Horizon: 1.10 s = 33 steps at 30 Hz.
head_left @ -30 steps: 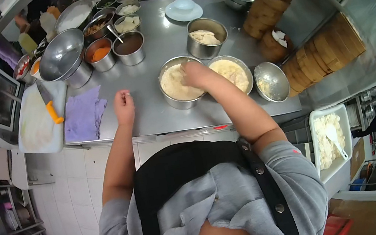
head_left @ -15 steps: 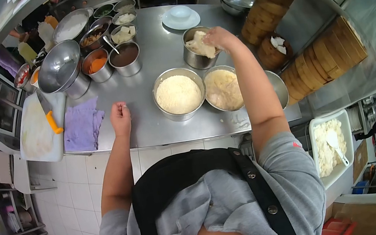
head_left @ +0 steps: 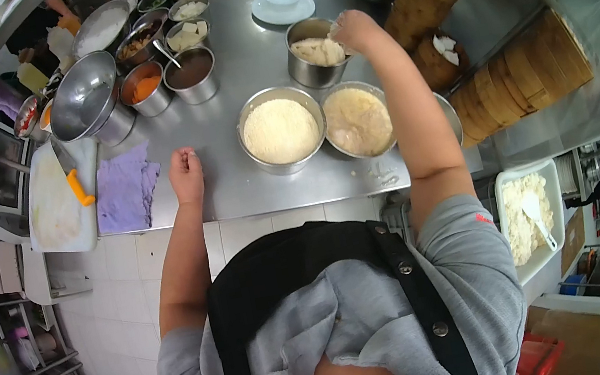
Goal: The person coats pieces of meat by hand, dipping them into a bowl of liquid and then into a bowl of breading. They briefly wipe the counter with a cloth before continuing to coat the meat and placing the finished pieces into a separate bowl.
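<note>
My right hand [head_left: 357,32] is over the right rim of a deep steel pot [head_left: 309,74], its fingers curled; what they hold, if anything, is too small to make out. Pale coated pieces [head_left: 318,51] lie inside that pot. In front of it stand a steel bowl of light yellow crumbs [head_left: 280,131] and, touching it on the right, a bowl of wet, pale mixture [head_left: 358,122]. My left hand [head_left: 186,174] rests closed on the steel table [head_left: 230,191], with nothing visible in it, right of a purple cloth [head_left: 126,190].
A cutting board [head_left: 61,213] with an orange-handled knife [head_left: 78,189] lies at the left. Steel bowls of ingredients [head_left: 190,75] stand at the back left. A white plate [head_left: 283,6] is at the back; bamboo steamers [head_left: 522,78] stand at the right.
The pale piece that hung from my right hand now lies in the deep pot. My right hand has moved up to the pot's right rim. The whole view has shifted slightly.
</note>
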Tool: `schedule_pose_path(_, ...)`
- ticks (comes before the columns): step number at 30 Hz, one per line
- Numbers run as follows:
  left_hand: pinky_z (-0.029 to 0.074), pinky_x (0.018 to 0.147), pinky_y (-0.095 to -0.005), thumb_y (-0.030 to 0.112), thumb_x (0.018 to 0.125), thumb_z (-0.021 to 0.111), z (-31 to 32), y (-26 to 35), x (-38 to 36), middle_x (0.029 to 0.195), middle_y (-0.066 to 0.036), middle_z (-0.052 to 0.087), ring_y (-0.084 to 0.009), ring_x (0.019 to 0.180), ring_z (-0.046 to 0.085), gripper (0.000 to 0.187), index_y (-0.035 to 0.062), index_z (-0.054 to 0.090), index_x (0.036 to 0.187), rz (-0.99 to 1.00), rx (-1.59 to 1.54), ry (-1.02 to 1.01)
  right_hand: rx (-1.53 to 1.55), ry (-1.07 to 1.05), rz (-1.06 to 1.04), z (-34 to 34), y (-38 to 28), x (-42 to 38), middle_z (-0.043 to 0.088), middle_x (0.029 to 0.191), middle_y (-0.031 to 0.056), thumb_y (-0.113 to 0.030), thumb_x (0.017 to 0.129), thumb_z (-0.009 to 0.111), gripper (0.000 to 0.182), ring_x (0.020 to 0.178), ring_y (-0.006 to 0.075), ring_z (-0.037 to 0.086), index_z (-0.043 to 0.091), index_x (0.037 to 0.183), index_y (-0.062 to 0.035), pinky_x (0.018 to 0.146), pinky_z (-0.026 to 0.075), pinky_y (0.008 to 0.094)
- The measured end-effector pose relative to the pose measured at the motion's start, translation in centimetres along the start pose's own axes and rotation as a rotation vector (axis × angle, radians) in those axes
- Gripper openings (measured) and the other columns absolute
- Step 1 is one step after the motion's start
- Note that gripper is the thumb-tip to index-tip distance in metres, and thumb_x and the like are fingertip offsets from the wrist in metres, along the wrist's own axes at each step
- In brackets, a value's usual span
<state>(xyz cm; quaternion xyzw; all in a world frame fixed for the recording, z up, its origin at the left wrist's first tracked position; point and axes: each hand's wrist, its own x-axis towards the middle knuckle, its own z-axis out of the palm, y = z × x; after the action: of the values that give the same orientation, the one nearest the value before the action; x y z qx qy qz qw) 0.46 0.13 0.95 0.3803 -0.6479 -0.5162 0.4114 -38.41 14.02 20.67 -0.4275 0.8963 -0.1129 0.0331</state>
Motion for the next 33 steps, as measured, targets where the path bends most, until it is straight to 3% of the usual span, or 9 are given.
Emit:
schedule_pose_path(4,0.037,0.044,-0.0197,0.007,0.091,0.052,0.2,-0.3,0.2,0.070,0.003,0.052,-0.0032,0.052,0.045,0.006,0.0049,0.055,0.095,0.025,-0.013,-0.007,0.258,-0.089,-0.044,1.8,2.1,-5.0,0.066,0.091,0.0209,-0.021,0.078,0.060,0.024,0.085,0.0367,0.063,0.067,0.089,-0.0008,0.077,0.050,0.0418)
schedule_pose_path(7,0.039,0.045,-0.0191,0.009,0.092,0.052,0.1,0.0,0.1,0.073,0.003,0.053,-0.0037,0.055,0.046,0.006,0.0054,0.055,0.096,0.017,-0.028,-0.037,0.120,-0.217,-0.096,3.0,2.4,-9.8,0.066,0.098,0.0194,-0.011,0.078,0.057,0.023,0.091,0.0351,0.062,0.065,0.098,-0.0033,0.080,0.049,0.0418)
schedule_pose_path(10,0.038,0.045,-0.0193,0.008,0.091,0.052,0.1,-0.1,0.1,0.072,0.003,0.052,-0.0035,0.054,0.045,0.006,0.0050,0.055,0.095,0.021,-0.029,-0.032,0.037,-0.199,-0.010,4.7,3.0,-12.0,0.066,0.099,0.0178,-0.006,0.072,0.064,0.031,0.094,0.0337,0.062,0.064,0.103,-0.0038,0.082,0.048,0.0378)
schedule_pose_path(13,0.038,0.045,-0.0195,0.007,0.091,0.052,0.3,-0.1,0.2,0.070,0.003,0.052,-0.0033,0.053,0.044,0.005,0.0047,0.055,0.094,0.030,-0.028,-0.014,0.162,-0.185,-0.008,4.9,3.8,-13.8,0.065,0.103,0.0182,-0.008,0.070,0.066,0.037,0.098,0.0335,0.061,0.064,0.107,-0.0043,0.085,0.047,0.0374)
schedule_pose_path(16,0.037,0.045,-0.0196,0.007,0.091,0.052,0.3,-0.1,0.1,0.070,0.003,0.052,-0.0031,0.053,0.044,0.004,0.0049,0.054,0.093,0.036,-0.016,-0.010,0.226,-0.310,-0.083,4.2,2.9,-16.3,0.064,0.107,0.0178,-0.011,0.075,0.062,0.036,0.100,0.0344,0.060,0.063,0.111,-0.0080,0.088,0.047,0.0387)
schedule_pose_path(19,0.038,0.045,-0.0198,0.007,0.091,0.052,0.3,0.0,0.0,0.070,0.003,0.052,-0.0031,0.053,0.044,0.004,0.0048,0.054,0.093,0.033,-0.023,-0.019,-0.029,-0.212,-0.228,5.9,1.0,-17.2,0.062,0.111,0.0168,-0.014,0.074,0.065,0.042,0.103,0.0340,0.059,0.061,0.115,-0.0096,0.090,0.046,0.0387)
schedule_pose_path(23,0.040,0.046,-0.0189,0.011,0.092,0.053,0.0,-0.6,0.3,0.073,0.003,0.052,-0.0039,0.057,0.047,0.008,0.0057,0.054,0.097,0.038,-0.012,-0.051,-0.053,-0.275,-0.053,4.9,-0.7,-17.3,0.063,0.109,0.0165,-0.014,0.073,0.067,0.042,0.103,0.0331,0.059,0.060,0.114,-0.0086,0.090,0.046,0.0392)
schedule_pose_path(33,0.040,0.046,-0.0194,0.011,0.091,0.054,0.1,-0.7,0.4,0.074,0.002,0.052,-0.0044,0.058,0.047,0.009,0.0065,0.055,0.098,0.013,0.002,-0.011,0.166,-0.133,-0.100,7.4,3.3,-15.5,0.062,0.102,0.0192,-0.008,0.072,0.064,0.038,0.099,0.0343,0.060,0.059,0.110,-0.0055,0.087,0.047,0.0389)
